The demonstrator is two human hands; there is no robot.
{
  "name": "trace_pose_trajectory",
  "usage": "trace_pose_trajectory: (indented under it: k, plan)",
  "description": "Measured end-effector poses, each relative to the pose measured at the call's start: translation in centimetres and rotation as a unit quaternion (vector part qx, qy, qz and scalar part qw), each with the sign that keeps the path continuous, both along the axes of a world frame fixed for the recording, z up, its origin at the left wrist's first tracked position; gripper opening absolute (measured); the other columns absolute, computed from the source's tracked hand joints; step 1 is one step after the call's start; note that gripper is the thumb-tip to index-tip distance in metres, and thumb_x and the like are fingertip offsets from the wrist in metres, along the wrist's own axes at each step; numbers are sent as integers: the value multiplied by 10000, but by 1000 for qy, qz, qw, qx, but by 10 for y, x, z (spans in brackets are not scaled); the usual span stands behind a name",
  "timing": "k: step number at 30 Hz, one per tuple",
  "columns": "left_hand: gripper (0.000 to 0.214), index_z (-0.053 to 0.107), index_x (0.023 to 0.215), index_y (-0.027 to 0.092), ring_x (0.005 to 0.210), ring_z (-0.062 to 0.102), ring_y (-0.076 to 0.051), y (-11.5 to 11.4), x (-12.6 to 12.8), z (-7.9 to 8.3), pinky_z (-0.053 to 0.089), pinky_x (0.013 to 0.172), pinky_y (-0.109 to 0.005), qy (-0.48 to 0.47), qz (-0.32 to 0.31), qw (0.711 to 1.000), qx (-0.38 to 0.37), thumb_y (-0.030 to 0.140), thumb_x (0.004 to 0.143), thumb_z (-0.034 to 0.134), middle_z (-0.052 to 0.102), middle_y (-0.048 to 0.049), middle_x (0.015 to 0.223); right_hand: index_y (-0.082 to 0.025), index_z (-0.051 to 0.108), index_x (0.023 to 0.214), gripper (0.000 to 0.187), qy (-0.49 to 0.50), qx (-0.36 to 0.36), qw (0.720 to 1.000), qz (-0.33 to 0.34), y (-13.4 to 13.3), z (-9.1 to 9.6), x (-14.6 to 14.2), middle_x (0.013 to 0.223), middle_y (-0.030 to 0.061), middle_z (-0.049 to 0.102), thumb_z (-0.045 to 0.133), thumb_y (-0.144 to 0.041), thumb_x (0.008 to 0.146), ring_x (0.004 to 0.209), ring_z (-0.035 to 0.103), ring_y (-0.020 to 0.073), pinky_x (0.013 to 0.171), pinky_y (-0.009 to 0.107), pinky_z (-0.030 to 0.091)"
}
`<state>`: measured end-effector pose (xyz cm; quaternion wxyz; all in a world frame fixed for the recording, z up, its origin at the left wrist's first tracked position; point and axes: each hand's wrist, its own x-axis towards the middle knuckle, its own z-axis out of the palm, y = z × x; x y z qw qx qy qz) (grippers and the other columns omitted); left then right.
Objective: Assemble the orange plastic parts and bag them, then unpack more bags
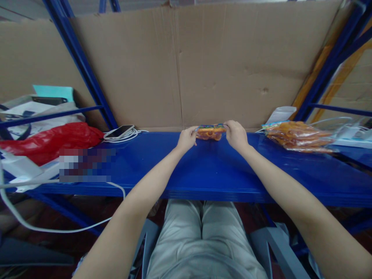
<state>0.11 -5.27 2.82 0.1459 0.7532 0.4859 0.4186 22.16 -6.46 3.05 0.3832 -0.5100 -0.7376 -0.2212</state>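
At the back middle of the blue shelf, both my hands hold a small packet (209, 132) with a multicoloured top strip and orange-brown contents. My left hand (187, 138) pinches its left end, the fingers closed. On the opposite end my right hand (236, 135) grips the upper right corner, fingers also closed. The packet's lower part hangs between the hands, close to the shelf surface; I cannot tell whether it touches. To the right lies a clear plastic bag (296, 135) with similar orange-brown contents and a coloured strip at its left end.
The blue shelf (215, 174) has a cardboard sheet (232, 66) behind it and blue metal posts (84, 69) at the sides. At left are a red plastic bag (58, 139), a phone (119, 132) with a white cable (124, 137), and a white cord (58, 231) looping past the front edge.
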Motion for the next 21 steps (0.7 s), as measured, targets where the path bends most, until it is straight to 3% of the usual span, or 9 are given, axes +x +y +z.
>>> trace_pose_trajectory:
  k: [5, 9, 12, 15, 18, 21]
  plan:
    - [387, 563, 1339, 197, 538, 647, -65, 5, 4, -1, 485, 527, -161, -18, -26, 997, -68, 325, 1013, 400, 732, -73, 1057, -190, 628, 950, 304, -12, -14, 999, 32, 8, -1, 7, 969, 136, 649, 325, -214, 943, 913, 565, 264, 848, 376, 438]
    - [539, 313, 1508, 258, 593, 687, -86, 6, 7, -4, 484, 481, -165, -38, -74, 980, -180, 305, 991, 458, 599, -150, 1347, -190, 643, 946, 293, 5, -28, 999, 43, 16, -1, 9, 994, 137, 661, 353, -222, 926, 912, 592, 260, 822, 368, 461]
    - [601, 187, 1543, 320, 652, 714, -114, 11, 8, -3, 510, 500, -177, -42, -101, 969, -223, 331, 995, 434, 527, -161, 1431, -193, 660, 966, 292, 32, -36, 999, 26, 23, 3, 9, 987, 127, 687, 375, -229, 914, 903, 617, 259, 772, 355, 471]
    - [519, 254, 1523, 317, 678, 726, -141, 20, 11, 10, 534, 534, -204, -36, -91, 968, -229, 362, 1016, 351, 565, -161, 1392, -212, 676, 989, 291, 43, -48, 998, -7, 35, 15, 10, 950, 107, 709, 398, -246, 910, 880, 630, 260, 719, 342, 466]
    - [479, 355, 1484, 269, 649, 727, -170, 28, 18, 32, 549, 568, -255, -25, -53, 967, -249, 382, 1019, 329, 628, -177, 1303, -216, 690, 997, 287, 43, -53, 996, -63, 45, 33, 10, 973, 114, 707, 418, -256, 913, 851, 631, 256, 679, 331, 452]
    - [523, 317, 1505, 218, 651, 730, -207, 31, 27, 55, 546, 588, -289, -47, -35, 961, -270, 413, 1020, 297, 695, -186, 1158, -200, 692, 1001, 294, 39, -19, 994, -100, 51, 48, 6, 1067, 136, 678, 412, -255, 932, 859, 625, 249, 675, 329, 441]
